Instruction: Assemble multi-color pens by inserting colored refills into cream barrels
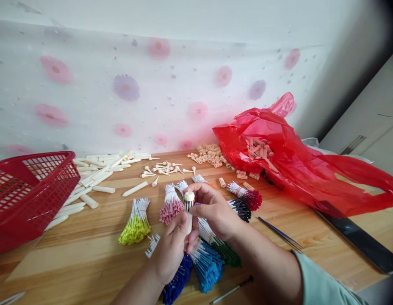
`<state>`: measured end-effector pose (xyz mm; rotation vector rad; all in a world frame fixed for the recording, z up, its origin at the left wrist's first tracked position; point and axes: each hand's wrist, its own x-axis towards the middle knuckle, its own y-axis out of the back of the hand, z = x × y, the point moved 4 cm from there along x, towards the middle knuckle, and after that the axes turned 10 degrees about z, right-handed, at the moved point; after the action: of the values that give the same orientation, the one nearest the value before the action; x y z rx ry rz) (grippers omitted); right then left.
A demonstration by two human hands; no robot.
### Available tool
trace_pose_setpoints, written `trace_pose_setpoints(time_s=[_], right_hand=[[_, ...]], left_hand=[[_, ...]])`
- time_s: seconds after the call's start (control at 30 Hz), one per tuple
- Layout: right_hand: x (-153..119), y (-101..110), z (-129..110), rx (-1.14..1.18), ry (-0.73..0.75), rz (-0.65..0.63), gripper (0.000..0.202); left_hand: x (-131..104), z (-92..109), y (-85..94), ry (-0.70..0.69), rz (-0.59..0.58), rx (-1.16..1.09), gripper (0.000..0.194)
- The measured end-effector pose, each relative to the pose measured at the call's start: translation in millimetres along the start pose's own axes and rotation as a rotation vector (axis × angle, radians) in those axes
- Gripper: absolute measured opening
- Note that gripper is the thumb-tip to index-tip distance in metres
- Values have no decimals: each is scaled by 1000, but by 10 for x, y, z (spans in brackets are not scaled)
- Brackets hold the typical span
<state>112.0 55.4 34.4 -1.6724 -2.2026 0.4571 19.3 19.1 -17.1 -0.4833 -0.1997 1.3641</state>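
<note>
A white multicolour pen stands nearly upright between my hands, with dark slots near its capped top. My left hand is closed around its lower barrel. My right hand pinches its upper part with thumb and forefinger; a bit of orange shows at its side. Around and beneath my hands lie bundles of thin pen refills: yellow, pink, dark red, black, green, light blue and dark blue. My hands partly hide several bundles.
A red basket stands at left beside white pen barrels. Small cream pointed parts and beige slotted pieces lie at the back. At right are a red plastic bag with slotted pieces inside, tweezers and a dark flat object.
</note>
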Motion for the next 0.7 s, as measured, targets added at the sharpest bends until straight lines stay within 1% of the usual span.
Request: trace_pose_setpoints(time_s=[0.07, 0.1, 0.13, 0.2, 0.27, 0.33, 0.43, 0.53, 0.63, 0.7], right_hand=[[2, -3, 35, 17, -27, -45, 31], [4, 14, 27, -20, -1, -53, 35], [4, 39, -3, -86, 58, -54, 40], [-6, 92, -111, -268, 226, -56, 46], [-32, 120, -229, -423, 384, -79, 39], [-53, 122, -292, -487, 462, -102, 28], [-60, 95, -259, -487, 471, -81, 28], [-69, 60, -195, -491, 505, -34, 29], [-103, 94, -204, -417, 548, -20, 33], [-123, 212, -224, -336, 522, 34, 44]], left_hand=[[-6, 1, -9, 36, 15, -66, 42], [-10, 4, -16, 54, 18, -93, 42], [-14, 9, -22, 71, 19, -118, 42], [-26, 18, -35, 108, 8, -160, 42], [-41, 23, -47, 148, -20, -183, 42], [-54, 27, -55, 182, -50, -196, 43], [-53, 40, -48, 210, -62, -213, 45], [-36, 72, -42, 198, -47, -190, 45], [-46, 170, -46, 134, -55, -101, 41], [-81, 321, 13, 28, -31, 72, 38]])
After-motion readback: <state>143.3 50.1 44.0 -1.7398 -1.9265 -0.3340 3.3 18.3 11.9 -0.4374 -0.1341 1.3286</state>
